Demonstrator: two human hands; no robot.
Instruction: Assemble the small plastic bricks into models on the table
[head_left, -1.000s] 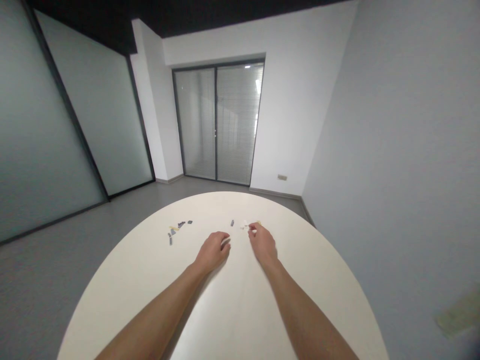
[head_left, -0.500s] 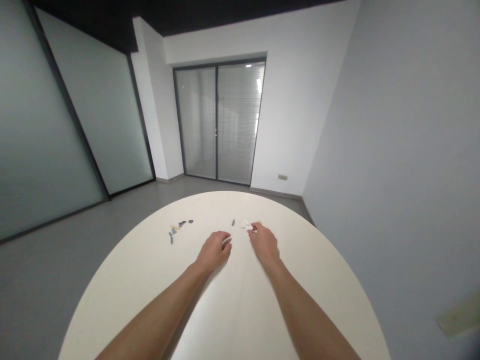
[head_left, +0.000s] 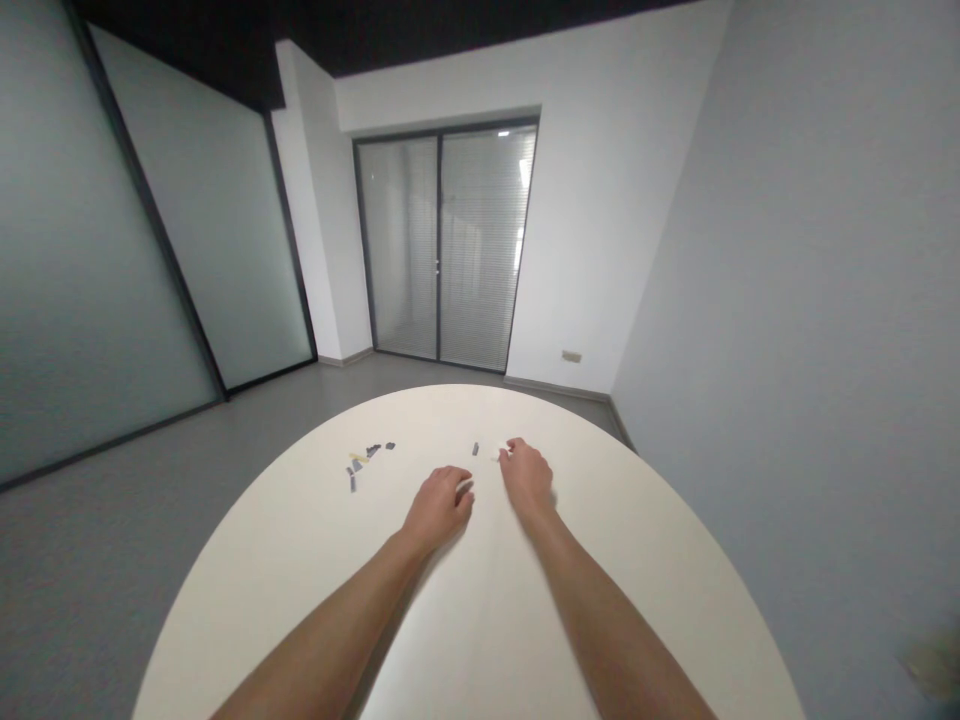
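Note:
My right hand (head_left: 529,478) is at the far part of the round white table (head_left: 480,640), fingers curled down over small white pieces (head_left: 503,448). A white bit shows between its thumb and fingertips; most of the pieces are hidden under the hand. My left hand (head_left: 438,508) rests on the tabletop to the left, fingers bent, with a gap between thumb and fingertips and nothing visible in it. Just beyond its fingertips lies a small grey block-like piece (head_left: 475,449), untouched.
On the table's left side lie several small pieces: dark ones (head_left: 373,451), a lone dark piece (head_left: 390,446), a yellow strip (head_left: 358,458) and grey pieces (head_left: 353,483). Beyond the table are a glass door (head_left: 480,250), frosted panels (head_left: 202,220) and a wall on the right.
My right hand has shifted slightly onto the white pieces and covers more of them. My left hand stays nearly in place. The whole view has turned a little to the left.

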